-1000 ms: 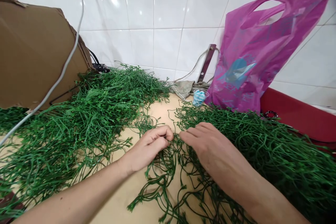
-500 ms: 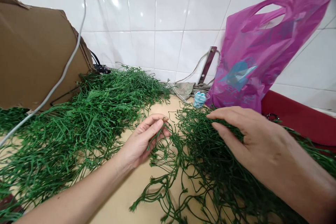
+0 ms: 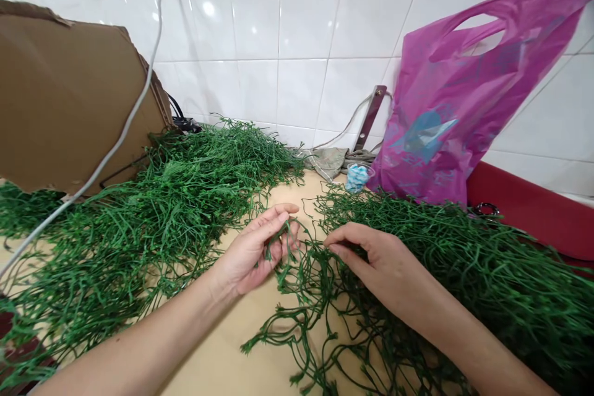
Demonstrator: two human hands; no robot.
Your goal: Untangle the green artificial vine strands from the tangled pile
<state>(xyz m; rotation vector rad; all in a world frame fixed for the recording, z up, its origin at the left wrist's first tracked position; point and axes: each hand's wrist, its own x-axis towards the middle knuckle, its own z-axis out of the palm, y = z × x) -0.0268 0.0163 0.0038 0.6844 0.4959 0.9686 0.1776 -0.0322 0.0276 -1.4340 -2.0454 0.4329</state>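
Head view, left grip [image 3: 253,253] seemingly closed on green plastic vines [image 3: 309,288], right grip [image 3: 380,263] parted, touching them

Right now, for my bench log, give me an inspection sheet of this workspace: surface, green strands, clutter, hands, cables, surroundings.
Surface: tan tabletop, largely covered by strands.
Job's things: green artificial vine strands in heaps on both sides, looser between the hands.
Clutter: magenta plastic bag, cardboard sheet, grey cloth, small clear cup holding something blue.
Hands: left hand curled around strands; right hand touching strands with its fingertips.
Cables: white cable across the cardboard; black cable behind it.
Surroundings: white tile wall; red surface at right.
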